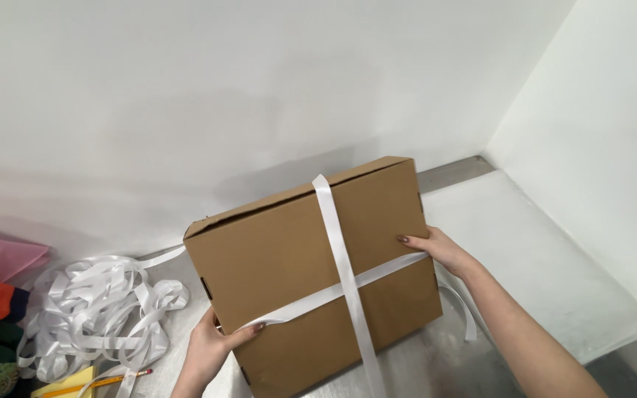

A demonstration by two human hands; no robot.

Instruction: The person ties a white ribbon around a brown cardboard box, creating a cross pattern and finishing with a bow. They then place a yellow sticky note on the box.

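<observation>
I see left hand (211,346) & right hand (436,249) gripping crossed white ribbon (340,247) on cardboard box (311,273); wrapping underway, next pull needs even tension

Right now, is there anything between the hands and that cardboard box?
Only the white ribbon. The left hand and right hand press it against opposite edges of the cardboard box; nothing else visible lies between them.

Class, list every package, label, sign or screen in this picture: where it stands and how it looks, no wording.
Cardboard box: middle of the table, plain brown, flat and rectangular, crossed by white ribbon, held at its edges by left hand and right hand.
No labels, signs or screens show.
</observation>
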